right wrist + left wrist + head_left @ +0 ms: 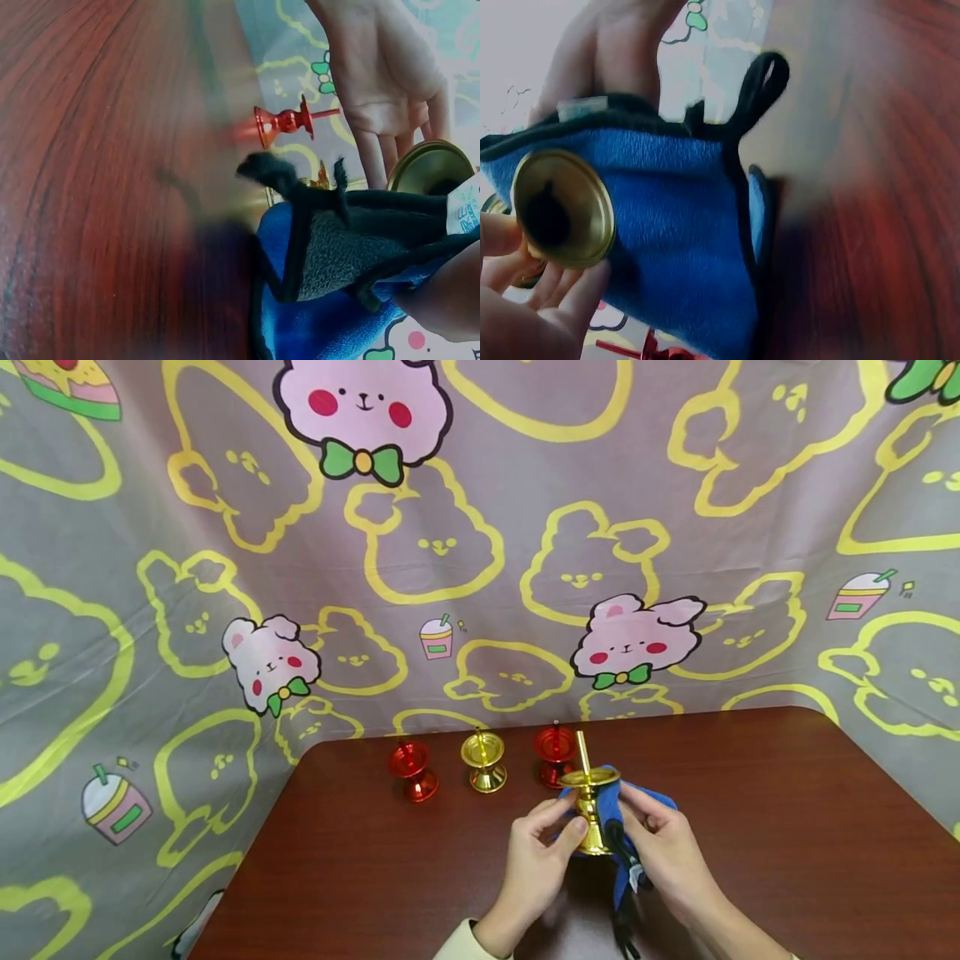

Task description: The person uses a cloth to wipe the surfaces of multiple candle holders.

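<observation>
My left hand [534,864] grips a shiny gold candle holder [596,838] by its stem, above the table. The holder is upright, with a dish and a tall spike on top. In the left wrist view its round base [592,214] faces the camera. My right hand [670,853] pinches a blue cloth [682,225] with black edging and a black loop, against the holder's right side. The cloth also spreads behind the holder. A white label [465,204] shows on the cloth in the right wrist view. Some fingers of both hands are hidden by the cloth and holder.
Along the back of the dark wooden table [345,877] stand a red candle holder [421,785], a gold one [487,778] and another red one [553,746], the last partly behind the held holder. A patterned curtain [480,543] hangs behind the table.
</observation>
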`<state>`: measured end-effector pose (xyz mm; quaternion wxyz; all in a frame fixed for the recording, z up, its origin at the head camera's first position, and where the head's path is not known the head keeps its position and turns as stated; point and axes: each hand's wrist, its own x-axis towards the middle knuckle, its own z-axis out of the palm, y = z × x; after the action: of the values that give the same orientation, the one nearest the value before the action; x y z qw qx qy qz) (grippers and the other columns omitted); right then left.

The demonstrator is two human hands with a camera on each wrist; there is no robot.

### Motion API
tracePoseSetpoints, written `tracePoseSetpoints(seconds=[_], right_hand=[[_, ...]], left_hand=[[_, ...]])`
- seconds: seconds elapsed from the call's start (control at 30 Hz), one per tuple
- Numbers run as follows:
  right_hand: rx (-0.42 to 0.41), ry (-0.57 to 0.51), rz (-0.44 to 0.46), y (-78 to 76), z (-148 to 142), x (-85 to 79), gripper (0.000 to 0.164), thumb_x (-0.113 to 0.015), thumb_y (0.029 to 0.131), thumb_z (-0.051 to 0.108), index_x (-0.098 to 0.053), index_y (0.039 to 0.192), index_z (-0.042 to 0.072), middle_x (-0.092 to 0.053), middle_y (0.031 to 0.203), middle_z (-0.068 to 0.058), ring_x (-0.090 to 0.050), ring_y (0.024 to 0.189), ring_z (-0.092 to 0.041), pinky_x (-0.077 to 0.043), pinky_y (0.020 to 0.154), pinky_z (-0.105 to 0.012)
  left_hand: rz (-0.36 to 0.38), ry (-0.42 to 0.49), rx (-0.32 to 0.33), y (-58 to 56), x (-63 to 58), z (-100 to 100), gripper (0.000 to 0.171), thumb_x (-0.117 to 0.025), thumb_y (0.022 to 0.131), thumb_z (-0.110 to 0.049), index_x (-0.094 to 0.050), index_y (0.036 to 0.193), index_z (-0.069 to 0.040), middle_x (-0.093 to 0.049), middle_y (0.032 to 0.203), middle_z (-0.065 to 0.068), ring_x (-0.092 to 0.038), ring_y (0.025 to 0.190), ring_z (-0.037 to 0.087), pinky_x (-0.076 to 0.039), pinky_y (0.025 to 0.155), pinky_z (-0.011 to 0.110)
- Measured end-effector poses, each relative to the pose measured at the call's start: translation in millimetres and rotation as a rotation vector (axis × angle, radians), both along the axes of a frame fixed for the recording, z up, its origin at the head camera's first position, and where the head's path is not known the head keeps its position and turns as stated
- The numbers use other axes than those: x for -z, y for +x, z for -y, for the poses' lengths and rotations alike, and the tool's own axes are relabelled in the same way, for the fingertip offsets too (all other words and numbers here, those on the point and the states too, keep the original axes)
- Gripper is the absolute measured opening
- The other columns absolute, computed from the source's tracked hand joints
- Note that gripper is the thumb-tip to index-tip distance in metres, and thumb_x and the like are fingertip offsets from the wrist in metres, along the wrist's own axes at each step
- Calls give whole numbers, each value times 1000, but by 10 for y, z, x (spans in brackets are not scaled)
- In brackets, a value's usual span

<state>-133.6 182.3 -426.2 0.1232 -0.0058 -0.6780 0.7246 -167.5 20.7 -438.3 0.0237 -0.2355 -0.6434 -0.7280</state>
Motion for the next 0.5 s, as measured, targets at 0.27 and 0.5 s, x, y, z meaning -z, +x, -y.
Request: tracePoseSetpoints(seconds=[0.27,0.5], right_hand=[[28,124,-102,34,24,-13,37,-61,100,6,-57,132,-12,-73,105,-14,-69,88,-9,-57,72,-24],[43,202,-187,96,56,-5,38,-66,97,6,-58,131,-11,-69,114,-22,-67,98,-8,-56,78,-22]], left_hand=[[-58,-51,-28,-5,18,29,30,-72,91,-4,-70,120,4,-70,118,13,-64,112,19,-48,97,28],[-5,-47,-5,21,-19,46,29,-73,90,-3,-71,118,5,-70,113,18,-67,92,10,-54,78,22]])
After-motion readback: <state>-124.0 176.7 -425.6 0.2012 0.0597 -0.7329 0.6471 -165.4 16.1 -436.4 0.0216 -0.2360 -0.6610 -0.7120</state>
